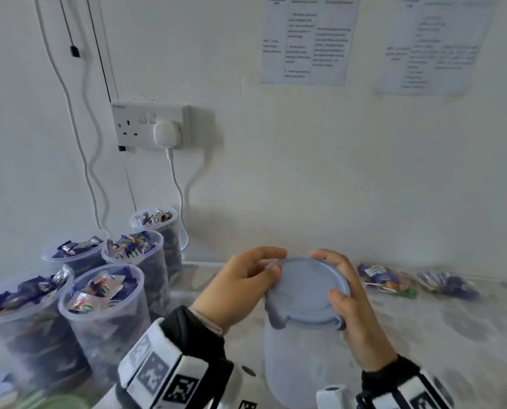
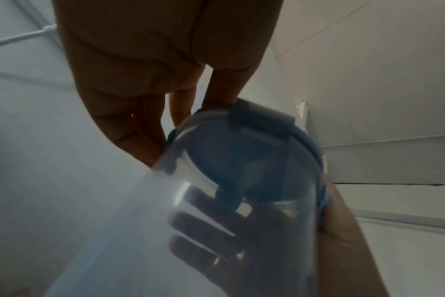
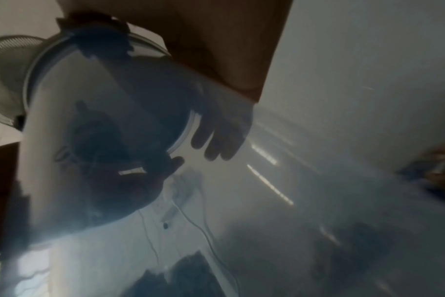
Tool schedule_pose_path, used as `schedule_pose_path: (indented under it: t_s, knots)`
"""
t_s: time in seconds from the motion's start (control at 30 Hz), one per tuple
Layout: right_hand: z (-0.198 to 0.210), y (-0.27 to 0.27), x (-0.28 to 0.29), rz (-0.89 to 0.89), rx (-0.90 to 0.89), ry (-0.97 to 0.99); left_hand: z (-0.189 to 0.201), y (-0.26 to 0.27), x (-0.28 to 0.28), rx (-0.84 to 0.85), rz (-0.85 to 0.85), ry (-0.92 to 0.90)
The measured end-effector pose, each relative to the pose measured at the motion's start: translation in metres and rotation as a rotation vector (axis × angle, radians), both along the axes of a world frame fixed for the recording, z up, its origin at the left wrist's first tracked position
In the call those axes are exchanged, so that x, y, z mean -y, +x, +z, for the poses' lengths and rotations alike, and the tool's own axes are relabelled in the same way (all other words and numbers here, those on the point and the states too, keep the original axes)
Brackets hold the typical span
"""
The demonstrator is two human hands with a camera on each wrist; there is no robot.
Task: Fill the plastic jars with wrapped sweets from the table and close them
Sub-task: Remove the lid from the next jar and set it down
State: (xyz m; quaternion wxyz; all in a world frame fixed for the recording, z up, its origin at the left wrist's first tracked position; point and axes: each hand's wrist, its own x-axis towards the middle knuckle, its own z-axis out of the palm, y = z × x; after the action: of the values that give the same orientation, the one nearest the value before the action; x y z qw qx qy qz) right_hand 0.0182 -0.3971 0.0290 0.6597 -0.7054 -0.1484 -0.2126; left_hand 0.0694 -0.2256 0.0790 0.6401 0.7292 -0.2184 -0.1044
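A translucent plastic jar [image 1: 299, 364] with a grey-blue clip lid [image 1: 305, 287] stands tilted near the table's front, between both hands. My left hand [image 1: 274, 261] pinches the lid's left rim with thumb and fingers. My right hand [image 1: 332, 276] grips the jar's top from the right, thumb on the lid. In the left wrist view the jar [image 2: 165, 231] looks empty, and the right hand shows through its wall. Loose wrapped sweets [image 1: 385, 278] lie on the table to the right, with more sweets [image 1: 447, 283] beyond them. The right wrist view is blurred, showing the jar [image 3: 89, 140].
Several open jars full of sweets [image 1: 101, 293] stand clustered at the left, near the wall. A wall socket [image 1: 151, 125] with a white plug and hanging cables sits above them. The patterned table [image 1: 452, 335] stretches to the right of the jar.
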Motion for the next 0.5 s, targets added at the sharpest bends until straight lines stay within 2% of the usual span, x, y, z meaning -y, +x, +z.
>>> schedule_pose_path:
  t_s: [0.13, 0.27, 0.37, 0.5]
  knots:
    - [-0.023, -0.009, 0.015, 0.081, -0.078, 0.014, -0.031, -0.008, 0.015, -0.025, 0.083, 0.062]
    - [-0.032, -0.018, 0.026, 0.117, -0.136, 0.048, -0.046, -0.021, 0.026, -0.031, 0.142, 0.032]
    - [-0.033, -0.02, 0.034, 0.047, -0.135, 0.015, -0.052, -0.029, 0.03, 0.041, 0.207, -0.002]
    - [-0.024, -0.028, 0.044, -0.158, -0.075, -0.16, -0.058, -0.036, 0.031, 0.165, 0.274, 0.016]
